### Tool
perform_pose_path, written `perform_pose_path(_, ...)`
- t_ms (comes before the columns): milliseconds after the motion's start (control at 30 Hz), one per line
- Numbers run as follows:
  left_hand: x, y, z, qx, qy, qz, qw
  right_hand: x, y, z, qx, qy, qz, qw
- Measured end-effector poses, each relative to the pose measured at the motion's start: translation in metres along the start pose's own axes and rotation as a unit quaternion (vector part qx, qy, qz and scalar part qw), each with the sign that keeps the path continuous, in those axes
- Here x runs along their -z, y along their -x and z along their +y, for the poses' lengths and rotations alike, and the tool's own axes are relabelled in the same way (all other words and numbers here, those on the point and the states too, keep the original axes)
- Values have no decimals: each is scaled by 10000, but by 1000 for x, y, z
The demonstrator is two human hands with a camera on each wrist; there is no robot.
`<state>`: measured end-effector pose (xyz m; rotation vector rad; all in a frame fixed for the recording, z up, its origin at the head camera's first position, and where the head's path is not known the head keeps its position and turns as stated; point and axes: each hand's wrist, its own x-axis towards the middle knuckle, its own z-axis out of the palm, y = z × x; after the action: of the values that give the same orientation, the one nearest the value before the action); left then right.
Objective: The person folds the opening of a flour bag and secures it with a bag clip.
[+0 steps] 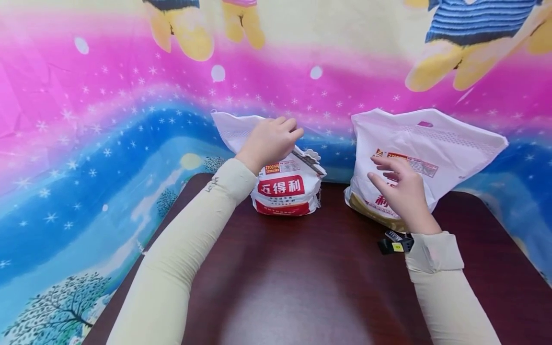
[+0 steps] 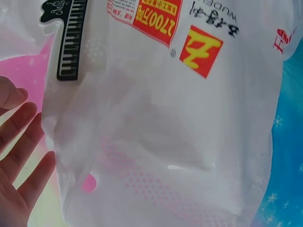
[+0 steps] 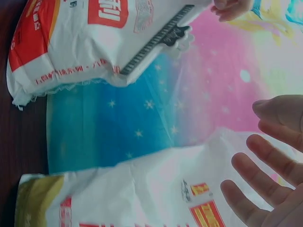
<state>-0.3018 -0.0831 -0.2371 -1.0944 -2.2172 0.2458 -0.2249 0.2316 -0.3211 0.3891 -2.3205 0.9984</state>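
Head: the left hand (image 1: 271, 141) arches over the red-labelled bag (image 1: 282, 194), hiding part of its top; the right hand (image 1: 401, 191) — fingers loosely spread — covers part of the gold-bottomed bag (image 1: 424, 146) behind it. Left wrist: fingers apart beside the bag's edge, palm cut off. Right wrist: fingers spread, the left hand cropped.

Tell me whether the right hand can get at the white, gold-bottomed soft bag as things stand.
Probably yes: the right hand is empty and in front of the white, gold-bottomed soft bag, and nothing visible blocks the way between them.
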Motion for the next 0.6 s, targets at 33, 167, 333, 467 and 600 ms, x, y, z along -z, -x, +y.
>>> perform_pose_path(33, -1, -1, 1, -16, -19, -47, 10000, 2, 1, 2, -2, 41, 25, 10000)
perform_pose_path(167, -1, -5, 6, -74, -2, -173, 9998, 13, 5, 6, -143, 180, 176, 9996)
perform_pose_path(333, 2, -13, 15, -147, -20, -246, 9996, 21, 10, 12, -157, 313, 421, 9985)
perform_pose_path(467, 4, -19, 25, -311, -179, -75, 9993, 25, 12, 18, 110, 355, 710, 9968)
perform_pose_path(600, 6, -26, 34, -442, -283, 117, 9986, 29, 16, 23, 105, 421, 931, 9947)
